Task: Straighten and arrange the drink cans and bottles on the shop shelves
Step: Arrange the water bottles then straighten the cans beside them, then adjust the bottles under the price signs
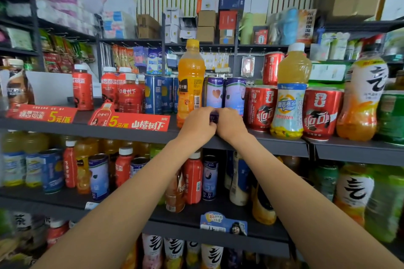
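Both my hands meet at the front of the upper drinks shelf (273, 140). My left hand (197, 123) and my right hand (230, 124) are closed around the base of a purple can (215, 93), whose lower part shows between my fingers. A second purple can (235, 94) stands right beside it. A tall orange juice bottle (190, 81) stands just left of my left hand. Red cola cans (261, 108) and a pale yellow bottle (288, 98) stand to the right.
Red bottles (83, 87) and blue cans (154, 94) fill the shelf's left part, with red price tags (129, 121) on its edge. The lower shelf (65, 201) holds several mixed bottles and cans. Large bottles (363, 98) crowd the right end.
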